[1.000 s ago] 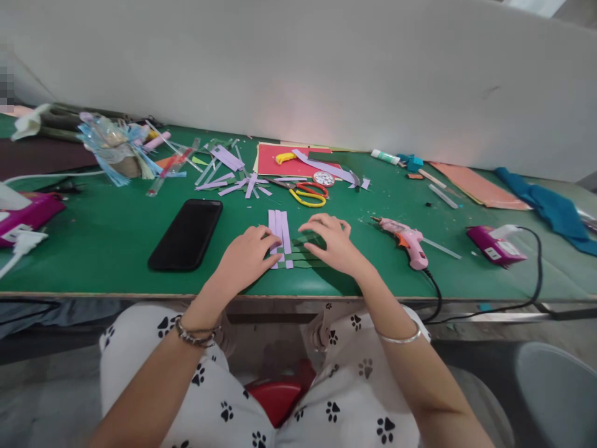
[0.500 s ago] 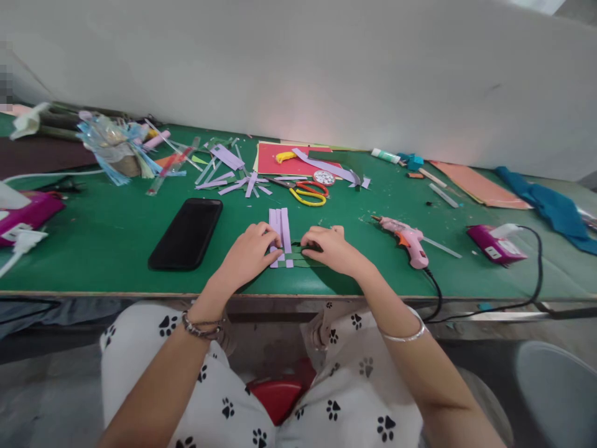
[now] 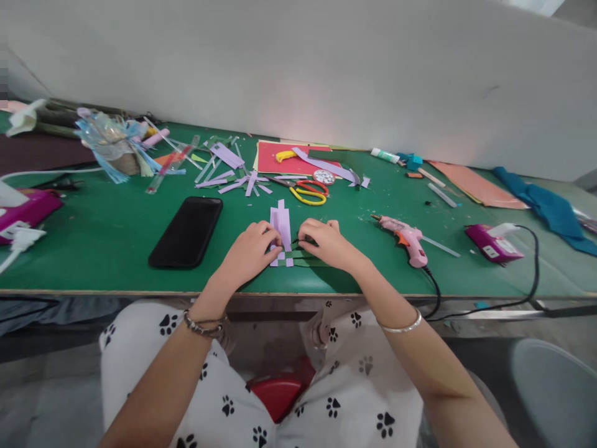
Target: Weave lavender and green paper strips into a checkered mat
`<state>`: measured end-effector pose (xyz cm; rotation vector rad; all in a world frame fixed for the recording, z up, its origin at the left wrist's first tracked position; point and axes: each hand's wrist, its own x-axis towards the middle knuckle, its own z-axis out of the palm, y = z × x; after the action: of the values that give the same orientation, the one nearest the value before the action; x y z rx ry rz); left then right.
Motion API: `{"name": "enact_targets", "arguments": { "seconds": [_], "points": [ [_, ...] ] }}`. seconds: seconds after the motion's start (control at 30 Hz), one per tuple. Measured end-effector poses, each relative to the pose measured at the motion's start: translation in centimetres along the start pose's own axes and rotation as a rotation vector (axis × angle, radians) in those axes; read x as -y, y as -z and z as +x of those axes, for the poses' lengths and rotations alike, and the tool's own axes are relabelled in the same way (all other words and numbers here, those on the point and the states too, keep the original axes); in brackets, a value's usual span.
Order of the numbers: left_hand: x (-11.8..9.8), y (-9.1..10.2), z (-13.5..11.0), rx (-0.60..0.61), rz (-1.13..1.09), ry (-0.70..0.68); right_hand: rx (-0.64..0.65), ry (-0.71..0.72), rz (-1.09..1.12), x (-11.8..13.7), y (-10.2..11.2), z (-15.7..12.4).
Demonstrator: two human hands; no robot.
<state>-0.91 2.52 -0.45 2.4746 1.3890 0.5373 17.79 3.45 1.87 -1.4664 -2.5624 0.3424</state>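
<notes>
A small weave of lilac paper strips (image 3: 281, 225) crossed by dark green strips (image 3: 305, 259) lies near the front edge of the green table (image 3: 112, 230). My left hand (image 3: 249, 252) is curled at the weave's left side, its fingertips pinching the lilac strips, one of which stands lifted. My right hand (image 3: 326, 242) is closed on the weave's right side, fingers pinched on a dark green strip.
A black phone (image 3: 186, 231) lies left of my hands. Yellow and red scissors (image 3: 308, 193), loose paper strips (image 3: 233, 177) and red card (image 3: 280, 160) lie behind. A pink glue gun (image 3: 405, 239) with cord lies right, a purple device (image 3: 494, 244) beyond it.
My right hand went from spread flat over the green strips to a closed pinch nearer the lilac strips. The middle lilac strip has been raised. My left hand shifted slightly inward.
</notes>
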Motion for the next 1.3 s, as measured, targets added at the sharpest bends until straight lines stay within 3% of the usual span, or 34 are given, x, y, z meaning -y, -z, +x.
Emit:
{"name": "enact_targets", "arguments": {
  "seconds": [0.47, 0.83, 1.1, 1.3],
  "points": [
    [0.4, 0.1, -0.3, -0.007, -0.015, -0.041, -0.036, 0.054, 0.066, -0.1, 0.1, -0.5],
    [1.0, 0.4, -0.7, -0.008, -0.295, 0.006, 0.009, 0.134, 0.006, -0.4, -0.3, -0.2],
    [0.9, -0.3, -0.6, -0.065, -0.425, 0.065, 0.003, 0.037, 0.054, 0.5, -0.7, -0.2],
    [1.0, -0.5, -0.6, -0.091, -0.431, 0.014, -0.011, 0.025, 0.100, 0.8, -0.9, 0.0]
  ]
}}
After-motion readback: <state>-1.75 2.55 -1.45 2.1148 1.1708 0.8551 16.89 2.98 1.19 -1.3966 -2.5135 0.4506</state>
